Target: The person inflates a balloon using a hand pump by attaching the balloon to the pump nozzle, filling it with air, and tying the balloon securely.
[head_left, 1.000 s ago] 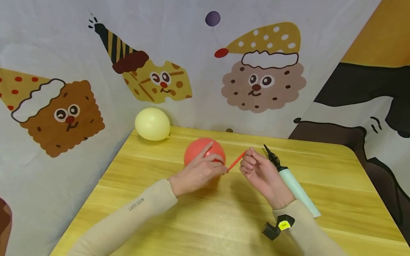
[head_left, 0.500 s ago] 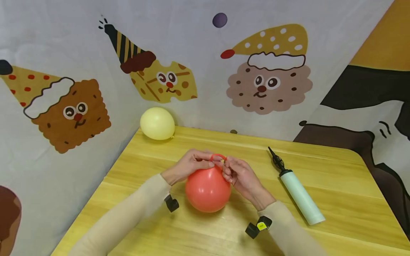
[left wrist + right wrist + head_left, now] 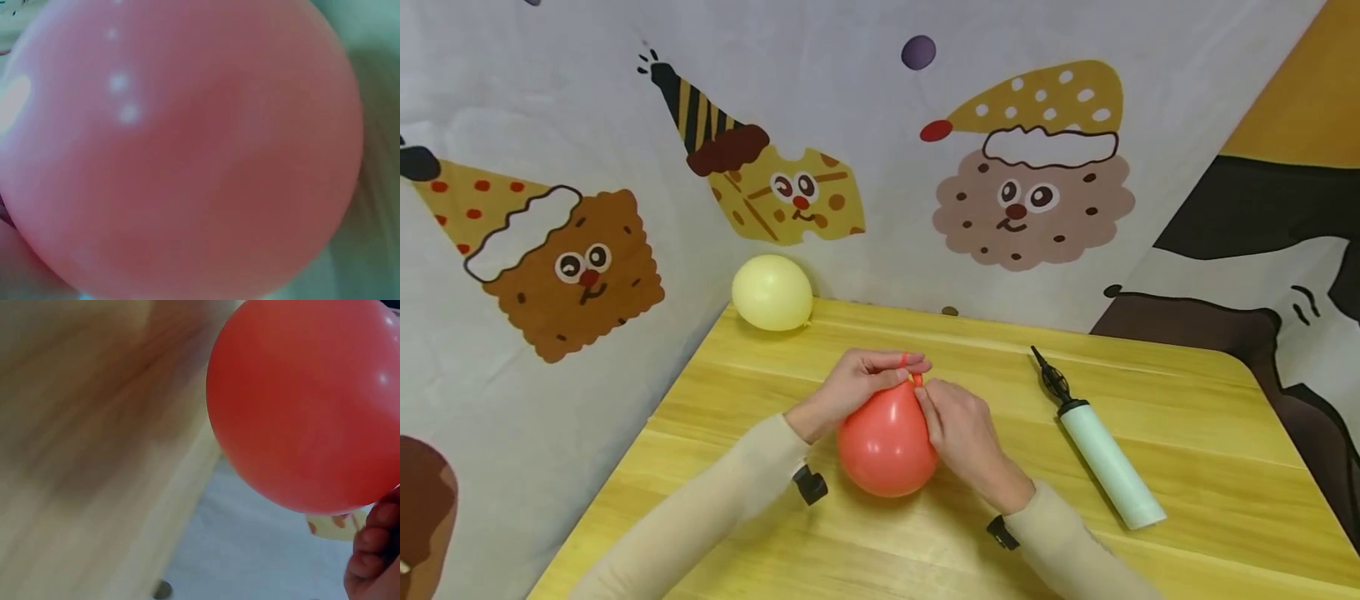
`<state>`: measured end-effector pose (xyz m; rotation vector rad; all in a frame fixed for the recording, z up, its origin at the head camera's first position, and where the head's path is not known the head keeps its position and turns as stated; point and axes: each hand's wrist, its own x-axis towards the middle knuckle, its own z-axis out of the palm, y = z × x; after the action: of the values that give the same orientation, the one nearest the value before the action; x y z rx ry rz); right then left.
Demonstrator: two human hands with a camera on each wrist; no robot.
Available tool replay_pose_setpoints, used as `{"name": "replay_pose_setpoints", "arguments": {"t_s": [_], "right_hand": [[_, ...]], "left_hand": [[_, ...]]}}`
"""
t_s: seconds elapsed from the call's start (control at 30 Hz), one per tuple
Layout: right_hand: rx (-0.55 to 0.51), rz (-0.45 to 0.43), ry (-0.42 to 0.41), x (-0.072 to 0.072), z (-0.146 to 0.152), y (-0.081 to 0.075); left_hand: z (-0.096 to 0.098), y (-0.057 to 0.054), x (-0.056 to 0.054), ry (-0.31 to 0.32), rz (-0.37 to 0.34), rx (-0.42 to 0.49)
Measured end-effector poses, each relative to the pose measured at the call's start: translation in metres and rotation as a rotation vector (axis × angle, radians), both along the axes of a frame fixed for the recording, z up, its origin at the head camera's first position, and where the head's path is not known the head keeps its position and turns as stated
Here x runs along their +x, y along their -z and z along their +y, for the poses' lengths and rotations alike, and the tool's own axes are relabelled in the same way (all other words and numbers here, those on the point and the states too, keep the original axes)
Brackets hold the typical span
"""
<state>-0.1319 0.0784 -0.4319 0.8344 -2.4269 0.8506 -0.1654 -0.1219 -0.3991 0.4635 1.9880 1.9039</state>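
A round, inflated red balloon (image 3: 887, 450) sits between the hands in the head view, its neck (image 3: 917, 379) pointing away from the person. The left hand (image 3: 853, 385) pinches the balloon near its neck, and a strand of the neck loops over its extended fingers. From the other side, the right hand (image 3: 968, 429) pinches the neck with its thumb against the fingers. Most of the left wrist view is filled by the balloon (image 3: 206, 156). Curled fingers of the right hand (image 3: 375, 550) show beside the balloon (image 3: 306, 406) in the right wrist view.
A yellow balloon (image 3: 772, 293) rests at the table's back left corner. To the right lies a pale green hand pump (image 3: 1108, 462) with a black nozzle. A printed cloth (image 3: 887, 275) hangs behind the wooden table (image 3: 1210, 467).
The stretched neck has been wound over the left fingers. Both hands have come together above the balloon, which has moved nearer the person. The right hand has since turned knuckles up.
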Motion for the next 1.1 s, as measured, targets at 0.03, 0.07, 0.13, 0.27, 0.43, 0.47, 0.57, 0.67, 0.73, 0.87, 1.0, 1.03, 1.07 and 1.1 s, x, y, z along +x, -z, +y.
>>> {"name": "replay_pose_setpoints", "arguments": {"t_s": [0.03, 0.07, 0.13, 0.27, 0.43, 0.47, 0.57, 0.67, 0.73, 0.87, 1.0, 1.03, 1.07, 1.1], "right_hand": [[0.026, 0.068, 0.011, 0.001, 0.001, 0.001], [0.045, 0.124, 0.019, 0.001, 0.003, 0.000], [0.069, 0.198, 0.026, 0.002, 0.005, -0.001], [0.047, 0.225, 0.003, 0.004, 0.008, -0.006], [-0.069, 0.133, -0.016, 0.008, 0.009, -0.013], [-0.089, 0.107, -0.014, 0.008, 0.009, -0.014], [-0.117, 0.033, -0.003, 0.010, 0.009, -0.017], [-0.111, -0.033, 0.012, 0.012, 0.008, -0.019], [-0.097, -0.073, 0.018, 0.013, 0.008, -0.020], [-0.063, -0.122, 0.024, 0.016, 0.006, -0.021], [-0.022, -0.135, 0.031, 0.018, 0.006, -0.023], [-0.009, -0.140, 0.031, 0.018, 0.006, -0.023], [-0.001, -0.146, 0.029, 0.019, 0.006, -0.024], [0.005, -0.153, 0.025, 0.019, 0.006, -0.025]], "left_hand": [[0.002, -0.001, -0.001, -0.001, 0.035, -0.038], [0.004, -0.002, -0.001, -0.004, 0.072, -0.069], [0.008, -0.004, -0.002, -0.008, 0.180, -0.153], [0.012, -0.005, -0.002, -0.025, 0.504, -0.351], [0.014, 0.001, 0.001, -0.103, 1.033, -0.574], [0.014, 0.002, 0.001, -0.120, 1.117, -0.605], [0.015, 0.007, 0.001, -0.164, 1.356, -0.705], [0.016, 0.012, -0.001, -0.208, 1.523, -0.768], [0.016, 0.014, -0.002, -0.235, 1.600, -0.784], [0.017, 0.018, -0.006, -0.251, 1.672, -0.779], [0.017, 0.022, -0.008, -0.249, 1.692, -0.774], [0.018, 0.023, -0.008, -0.248, 1.694, -0.769], [0.018, 0.024, -0.008, -0.247, 1.694, -0.761], [0.018, 0.025, -0.008, -0.245, 1.694, -0.754]]}}
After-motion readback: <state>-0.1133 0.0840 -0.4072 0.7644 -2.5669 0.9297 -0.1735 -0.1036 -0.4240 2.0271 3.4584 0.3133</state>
